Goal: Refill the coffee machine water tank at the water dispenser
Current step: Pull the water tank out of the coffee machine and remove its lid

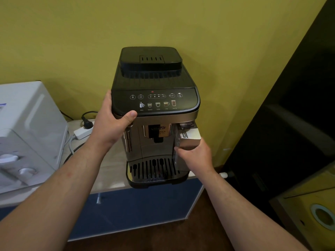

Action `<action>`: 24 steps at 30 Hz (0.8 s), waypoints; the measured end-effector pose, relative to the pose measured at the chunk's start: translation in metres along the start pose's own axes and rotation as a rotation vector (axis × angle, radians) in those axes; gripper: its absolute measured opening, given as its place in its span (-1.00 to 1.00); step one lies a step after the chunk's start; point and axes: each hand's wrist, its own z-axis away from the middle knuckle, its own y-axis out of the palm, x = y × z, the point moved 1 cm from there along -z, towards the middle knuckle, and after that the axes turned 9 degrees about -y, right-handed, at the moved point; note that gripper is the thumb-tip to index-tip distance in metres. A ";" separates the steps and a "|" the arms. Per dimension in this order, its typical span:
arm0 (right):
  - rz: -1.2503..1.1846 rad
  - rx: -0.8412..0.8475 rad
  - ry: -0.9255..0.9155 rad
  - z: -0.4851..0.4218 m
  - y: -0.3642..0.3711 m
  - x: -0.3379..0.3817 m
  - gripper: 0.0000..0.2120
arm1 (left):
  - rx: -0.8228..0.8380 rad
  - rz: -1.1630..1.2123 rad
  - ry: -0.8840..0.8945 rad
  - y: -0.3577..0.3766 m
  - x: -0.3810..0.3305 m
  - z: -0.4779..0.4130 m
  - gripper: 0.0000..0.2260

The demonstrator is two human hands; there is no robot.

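A black and silver coffee machine (155,98) stands on a light wooden cabinet top (112,167) against the yellow wall. My left hand (112,122) grips its top left front corner, thumb across the front edge. On the machine's right side the water tank (189,140) sticks out a little at the front, with a silver front panel. My right hand (194,156) holds the tank from below, fingers curled round its lower front edge. The rest of the tank is hidden inside the machine. No water dispenser is in view.
A white appliance (27,134) stands at the left. A white power strip (83,132) with a black plug and cables lies behind my left arm. The drip tray (155,173) juts out over the blue cabinet front. Dark furniture (282,142) stands close on the right.
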 end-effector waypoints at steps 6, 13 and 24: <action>0.008 0.008 0.012 0.006 -0.002 -0.004 -0.55 | 0.010 0.004 -0.005 -0.001 0.001 -0.001 -0.12; 0.022 -0.002 0.013 0.015 -0.005 -0.004 -0.49 | 0.000 -0.024 -0.026 -0.001 -0.003 0.003 -0.12; 0.034 -0.009 0.000 0.029 -0.011 -0.005 -0.29 | 0.003 -0.030 -0.012 0.002 -0.011 0.008 -0.23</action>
